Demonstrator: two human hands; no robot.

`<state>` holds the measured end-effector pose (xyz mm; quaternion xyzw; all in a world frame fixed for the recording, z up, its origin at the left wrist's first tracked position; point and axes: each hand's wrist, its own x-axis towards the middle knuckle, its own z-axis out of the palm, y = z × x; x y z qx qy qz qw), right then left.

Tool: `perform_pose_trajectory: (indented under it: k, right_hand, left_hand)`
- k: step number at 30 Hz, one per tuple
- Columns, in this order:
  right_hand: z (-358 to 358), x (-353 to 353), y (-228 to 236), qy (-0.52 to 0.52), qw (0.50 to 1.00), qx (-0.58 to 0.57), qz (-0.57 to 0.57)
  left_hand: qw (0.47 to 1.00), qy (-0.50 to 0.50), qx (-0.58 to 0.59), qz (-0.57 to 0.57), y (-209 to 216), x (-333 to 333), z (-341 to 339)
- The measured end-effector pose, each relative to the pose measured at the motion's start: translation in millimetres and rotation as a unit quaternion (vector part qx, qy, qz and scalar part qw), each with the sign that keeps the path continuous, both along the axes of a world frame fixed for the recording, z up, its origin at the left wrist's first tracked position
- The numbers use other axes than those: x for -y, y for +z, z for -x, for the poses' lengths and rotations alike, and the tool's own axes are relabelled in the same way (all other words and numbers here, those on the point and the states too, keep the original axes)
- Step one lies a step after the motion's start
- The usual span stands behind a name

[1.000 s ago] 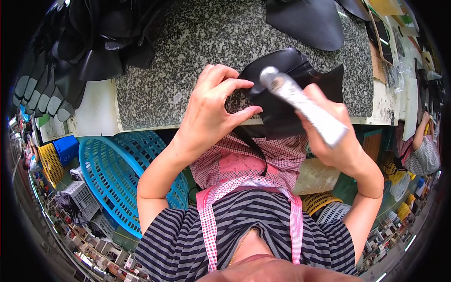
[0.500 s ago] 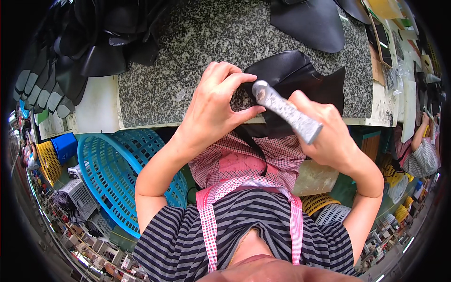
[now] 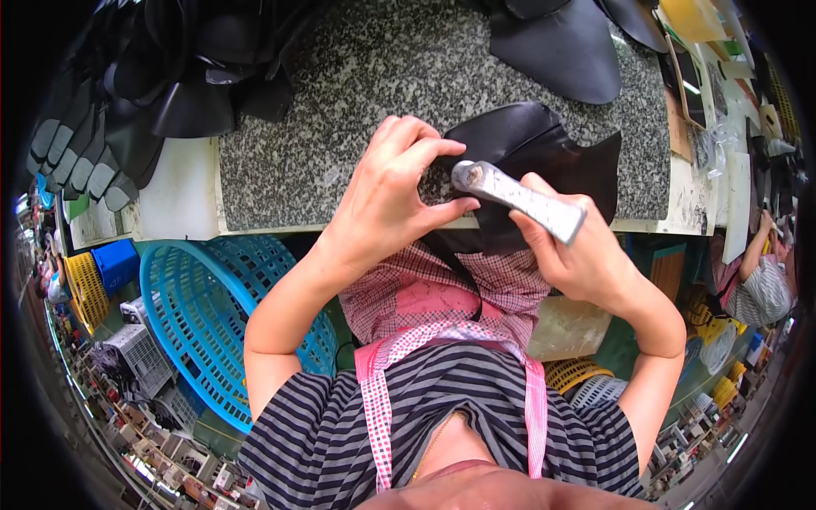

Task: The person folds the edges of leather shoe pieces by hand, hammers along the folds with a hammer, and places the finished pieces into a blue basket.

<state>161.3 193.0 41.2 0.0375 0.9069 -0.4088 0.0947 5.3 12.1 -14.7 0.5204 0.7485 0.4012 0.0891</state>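
A black leather piece [image 3: 586, 174] lies on the speckled stone slab [image 3: 357, 85], its near part hanging over the front edge. My left hand [image 3: 387, 183] is at the piece's left side, thumb and forefinger bent into a C with their tips at its edge; the other fingers are curled in. In my right hand [image 3: 586, 255] is a hammer [image 3: 531, 204] with a worn silver head, its handle hidden by the palm. The rounded end of the head is over the leather's left edge, between my left thumb and forefinger; I cannot tell whether it touches.
Stacked black leather pieces [image 3: 195, 106] fill the far left, and more leather [image 3: 557, 51] lies at the far right. A large blue basket [image 3: 200, 323] stands below the bench on the left. Another person [image 3: 756, 280] is at the right edge.
The hammer head has swung slightly down and left, and its blur is gone. My right hand has shifted a little nearer to me. My left hand has kept nearly the same pose.
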Motion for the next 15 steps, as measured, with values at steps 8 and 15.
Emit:
perform_pose_trajectory:
  k: [8,15]
  right_hand:
    - [-12,-8,3,-0.031,0.999,-0.034,-0.004]
    - [-40,-71,-19,-0.299,0.922,-0.214,-0.125]
  left_hand:
    - [1.000,0.006,0.022,0.007,3,-4,-3]
    - [0.994,0.071,-0.027,0.083,14,-19,-14]
